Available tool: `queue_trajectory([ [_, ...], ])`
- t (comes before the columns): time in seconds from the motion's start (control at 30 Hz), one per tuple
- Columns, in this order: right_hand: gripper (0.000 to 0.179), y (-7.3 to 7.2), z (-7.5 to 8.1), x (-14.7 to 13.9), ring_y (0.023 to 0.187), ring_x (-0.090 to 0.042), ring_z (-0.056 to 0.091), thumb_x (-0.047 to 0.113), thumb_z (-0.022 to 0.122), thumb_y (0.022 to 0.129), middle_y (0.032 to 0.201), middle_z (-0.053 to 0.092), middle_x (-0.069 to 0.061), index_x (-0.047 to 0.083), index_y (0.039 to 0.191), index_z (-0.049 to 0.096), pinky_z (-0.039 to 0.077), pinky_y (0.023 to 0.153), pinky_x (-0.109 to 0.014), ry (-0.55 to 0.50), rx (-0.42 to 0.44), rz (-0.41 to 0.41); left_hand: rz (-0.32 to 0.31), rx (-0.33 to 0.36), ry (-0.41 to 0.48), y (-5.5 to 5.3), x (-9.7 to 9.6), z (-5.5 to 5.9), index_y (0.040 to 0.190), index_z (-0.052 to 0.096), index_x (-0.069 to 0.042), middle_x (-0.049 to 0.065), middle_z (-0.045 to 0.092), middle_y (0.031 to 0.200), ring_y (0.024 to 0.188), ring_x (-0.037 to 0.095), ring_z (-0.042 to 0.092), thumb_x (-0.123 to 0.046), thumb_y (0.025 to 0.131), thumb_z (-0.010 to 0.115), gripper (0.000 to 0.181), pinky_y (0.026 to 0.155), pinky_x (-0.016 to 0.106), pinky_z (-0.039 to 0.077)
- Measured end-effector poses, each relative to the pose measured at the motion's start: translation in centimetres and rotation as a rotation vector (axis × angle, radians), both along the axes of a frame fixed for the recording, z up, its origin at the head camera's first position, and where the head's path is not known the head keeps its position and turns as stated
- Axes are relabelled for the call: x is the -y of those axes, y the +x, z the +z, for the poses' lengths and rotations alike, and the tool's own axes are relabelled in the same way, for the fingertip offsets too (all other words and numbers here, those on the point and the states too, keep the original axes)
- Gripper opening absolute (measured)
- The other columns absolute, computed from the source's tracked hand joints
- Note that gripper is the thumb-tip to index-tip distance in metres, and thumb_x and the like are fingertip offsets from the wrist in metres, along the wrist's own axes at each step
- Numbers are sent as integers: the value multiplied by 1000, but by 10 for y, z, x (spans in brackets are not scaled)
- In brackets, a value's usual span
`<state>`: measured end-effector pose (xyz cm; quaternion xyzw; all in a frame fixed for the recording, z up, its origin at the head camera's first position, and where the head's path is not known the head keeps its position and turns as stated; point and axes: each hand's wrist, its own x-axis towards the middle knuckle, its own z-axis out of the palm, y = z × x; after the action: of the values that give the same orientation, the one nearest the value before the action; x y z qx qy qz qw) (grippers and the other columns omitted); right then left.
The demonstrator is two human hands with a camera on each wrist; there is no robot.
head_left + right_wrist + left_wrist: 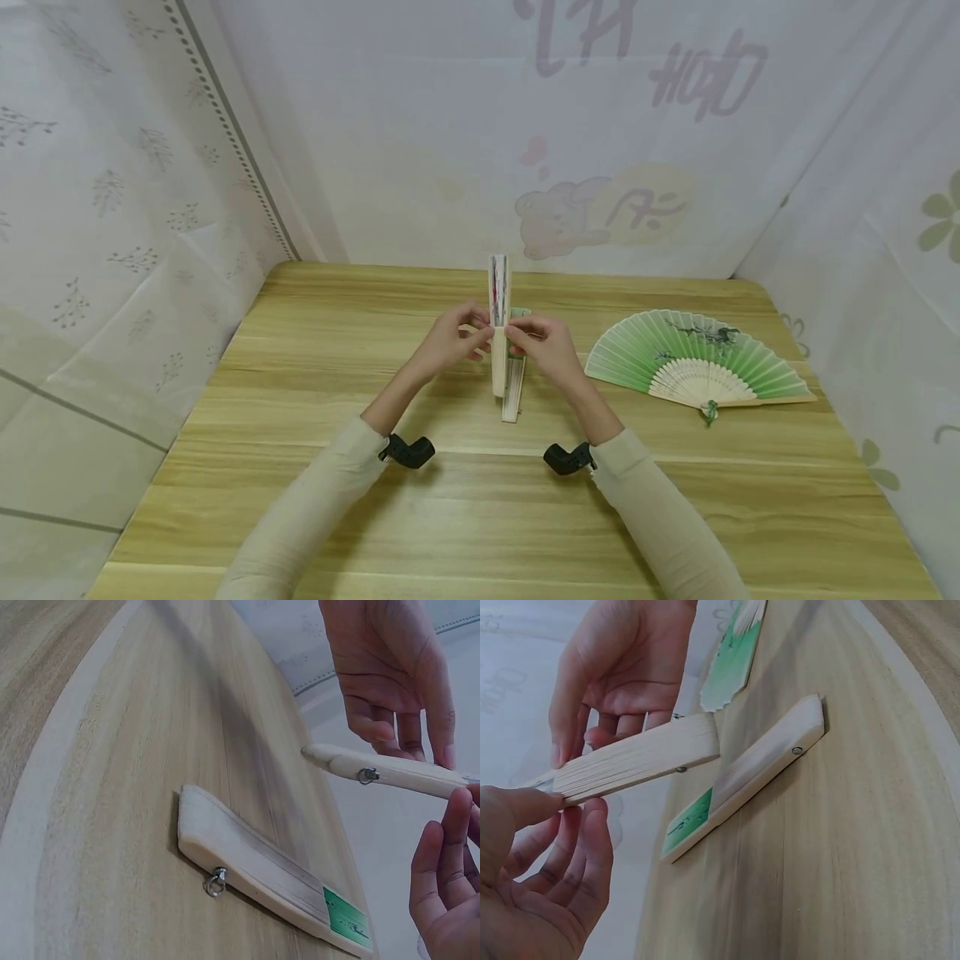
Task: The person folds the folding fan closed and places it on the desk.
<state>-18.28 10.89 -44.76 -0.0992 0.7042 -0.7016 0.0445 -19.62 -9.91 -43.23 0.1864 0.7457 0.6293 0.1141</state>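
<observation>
Between both hands a folded hand fan (498, 358) is held up off the table, its pale sticks toward me and its pleated leaf with dark and red marks pointing away. The left hand (453, 337) pinches its left side between thumb and fingers; the right hand (551, 343) pinches the other side. A metal rivet with a small ring shows on the held fan (405, 771) in the right wrist view. Beneath it, a second folded fan (757, 765) with a green leaf lies on the table, touched by neither hand.
A spread green fan (693, 354) with a dark printed design and green tassel lies to the right on the wooden table (300, 500). Printed cloth (420, 150) hangs behind and at both sides. Black wrist cameras (412, 452) jut inward from the sleeves.
</observation>
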Motion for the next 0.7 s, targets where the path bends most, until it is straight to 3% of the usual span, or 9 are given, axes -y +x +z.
queue_trajectory([
  [0.17,20,-1,0,7,80,-29,66,5,70,98,98,69,-13,-10,111,68,60,78,-39,-20,28,-31,33,5,4,2,3,-1,116,57,5,21,63,105,89,52,66,-3,101,63,17,74,63,56],
  [0.3,18,0,0,14,78,-27,64,3,69,97,96,67,-12,-11,109,67,60,75,-36,-25,36,-46,56,20,9,4,6,-3,116,57,5,21,63,104,90,54,66,-3,101,64,18,75,63,56],
  [0.5,19,0,-4,24,83,-41,66,4,69,98,98,69,-18,-11,110,68,59,80,-49,-3,38,-53,97,5,3,8,14,-5,116,59,6,19,63,101,85,45,69,-3,100,64,18,72,61,57],
  [0.7,19,2,-7,34,85,-46,66,-1,68,97,99,67,-21,-14,111,65,53,87,-61,-4,52,-15,142,-8,-30,12,22,-6,111,59,5,18,63,99,78,36,71,-2,99,64,14,68,57,59],
])
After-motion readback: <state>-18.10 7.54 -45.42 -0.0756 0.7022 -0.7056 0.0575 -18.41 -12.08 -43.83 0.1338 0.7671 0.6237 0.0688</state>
